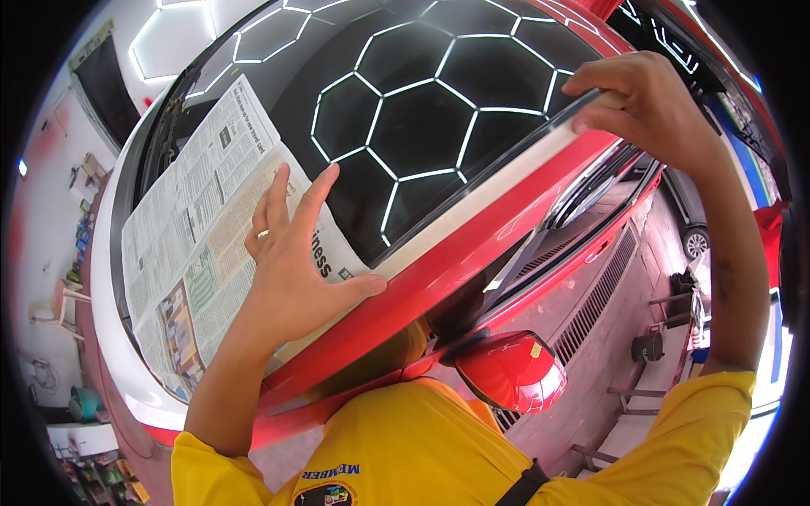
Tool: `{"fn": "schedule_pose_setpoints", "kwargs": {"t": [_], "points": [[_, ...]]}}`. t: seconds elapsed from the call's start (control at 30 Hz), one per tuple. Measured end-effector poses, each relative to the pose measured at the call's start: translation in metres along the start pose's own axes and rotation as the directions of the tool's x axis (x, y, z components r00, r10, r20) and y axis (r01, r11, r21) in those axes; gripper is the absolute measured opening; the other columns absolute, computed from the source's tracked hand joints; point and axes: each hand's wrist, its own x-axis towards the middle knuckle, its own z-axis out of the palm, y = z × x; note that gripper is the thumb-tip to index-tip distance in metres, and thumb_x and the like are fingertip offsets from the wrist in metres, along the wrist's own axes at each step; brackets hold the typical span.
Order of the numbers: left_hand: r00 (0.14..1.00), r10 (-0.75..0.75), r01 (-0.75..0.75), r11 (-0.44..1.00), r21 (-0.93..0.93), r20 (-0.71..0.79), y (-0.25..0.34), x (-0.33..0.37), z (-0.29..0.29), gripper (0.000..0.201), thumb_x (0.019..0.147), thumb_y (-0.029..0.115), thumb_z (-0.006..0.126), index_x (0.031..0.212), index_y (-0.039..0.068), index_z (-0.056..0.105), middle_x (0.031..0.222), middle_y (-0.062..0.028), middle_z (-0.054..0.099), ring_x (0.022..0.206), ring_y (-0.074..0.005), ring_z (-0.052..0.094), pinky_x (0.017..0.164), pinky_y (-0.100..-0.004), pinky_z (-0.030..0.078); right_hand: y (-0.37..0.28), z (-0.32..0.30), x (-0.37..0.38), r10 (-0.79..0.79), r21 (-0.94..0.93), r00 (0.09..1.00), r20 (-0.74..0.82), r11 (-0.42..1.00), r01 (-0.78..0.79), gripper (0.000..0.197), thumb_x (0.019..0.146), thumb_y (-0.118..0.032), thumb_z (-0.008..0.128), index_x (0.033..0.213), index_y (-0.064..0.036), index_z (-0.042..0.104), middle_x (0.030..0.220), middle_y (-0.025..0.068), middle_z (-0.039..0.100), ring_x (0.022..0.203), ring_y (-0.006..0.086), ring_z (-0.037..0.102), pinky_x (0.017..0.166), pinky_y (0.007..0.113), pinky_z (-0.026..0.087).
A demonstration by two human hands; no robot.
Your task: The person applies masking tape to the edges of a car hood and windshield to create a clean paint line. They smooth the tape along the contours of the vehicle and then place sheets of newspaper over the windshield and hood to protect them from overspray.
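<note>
The person leans over a red car [472,253], both arms stretched up across its windscreen [422,126]. The left hand [291,257] lies flat with its fingers spread wide, thumb out to the side, pressing a newspaper [194,219] against the glass; the palm sits at the sheet's right edge, close to the roof pillar. The paper covers the left part of the windscreen, running down toward the white body panel [114,337] beside it. The right hand [641,97] is farther up and to the right, fingers curled narrow over a pale strip of tape [498,177] that runs along the border between the glass and the red pillar, fingertips pinching its upper end. The dark glass mirrors a ceiling of lit hexagons (bright white lines, quite sharp). Below the arms, a red wing mirror [510,371] juts out just above the person's yellow shirt [422,447]. A floor grate [591,304] shows beyond the car.
</note>
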Motion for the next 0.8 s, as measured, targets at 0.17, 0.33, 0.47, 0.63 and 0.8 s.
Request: {"fn": "schedule_pose_setpoints", "kwargs": {"t": [0.17, 0.33, 0.47, 0.63, 0.8], "points": [[1.000, 0.005, -0.005, 1.000, 0.012, 0.006, 0.000, -0.001, 0.001, 0.124, 0.068, 0.043, 0.100, 0.174, 0.024, 0.036, 0.181, -0.0320, 0.012, 0.169, -0.0501, 0.006, 0.131, -0.0673, 0.009, 0.002, 0.040, -0.009, -0.018, -0.323, 0.990, -0.139, 0.946, -0.028, 0.040, 0.085, -0.046, 0.086, 0.105, -0.0110, 0.081, 0.093, 0.0065, 0.080, 0.087, 0.0277, 0.077, 0.080, 0.041, 0.058], [0.999, 0.033, -0.033, 0.999, -0.015, -0.005, -0.005, -0.001, 0.003, 0.122, 0.070, 0.042, 0.099, 0.173, 0.023, 0.037, 0.180, -0.0343, 0.014, 0.169, -0.0509, 0.007, 0.130, -0.0684, 0.009, -0.009, 0.053, -0.020, -0.070, -0.471, 0.977, -0.201, 0.881, -0.034, 0.037, 0.088, -0.049, 0.081, 0.103, -0.0156, 0.077, 0.082, 0.0010, 0.073, 0.085, 0.0235, 0.075, 0.078, 0.040, 0.057], [0.999, 0.045, -0.046, 0.998, -0.042, -0.005, -0.001, -0.001, 0.003, 0.120, 0.071, 0.041, 0.098, 0.173, 0.023, 0.037, 0.179, -0.0347, 0.014, 0.169, -0.0514, 0.007, 0.130, -0.0686, 0.008, -0.013, 0.067, -0.028, -0.070, -0.526, 0.971, -0.229, 0.848, -0.062, 0.033, 0.092, -0.049, 0.078, 0.103, -0.0179, 0.073, 0.079, -0.0017, 0.068, 0.081, 0.0202, 0.073, 0.075, 0.038, 0.056], [0.999, 0.048, -0.048, 0.997, -0.067, -0.011, 0.001, -0.004, 0.004, 0.117, 0.074, 0.038, 0.096, 0.173, 0.023, 0.037, 0.180, -0.0339, 0.014, 0.168, -0.0510, 0.008, 0.130, -0.0696, 0.008, -0.019, 0.071, -0.027, -0.024, -0.532, 0.971, -0.237, 0.840, -0.109, 0.032, 0.094, -0.048, 0.078, 0.103, -0.0180, 0.072, 0.080, -0.0020, 0.068, 0.081, 0.0194, 0.074, 0.075, 0.036, 0.056], [0.999, 0.046, -0.046, 0.996, -0.075, -0.008, 0.002, -0.004, 0.003, 0.116, 0.075, 0.036, 0.096, 0.173, 0.024, 0.037, 0.180, -0.0335, 0.014, 0.169, -0.0507, 0.007, 0.130, -0.0703, 0.008, -0.020, 0.075, -0.026, -0.006, -0.544, 0.971, -0.240, 0.829, -0.130, 0.032, 0.094, -0.048, 0.078, 0.103, -0.0182, 0.072, 0.080, -0.0020, 0.068, 0.081, 0.0194, 0.074, 0.075, 0.036, 0.057]]}}
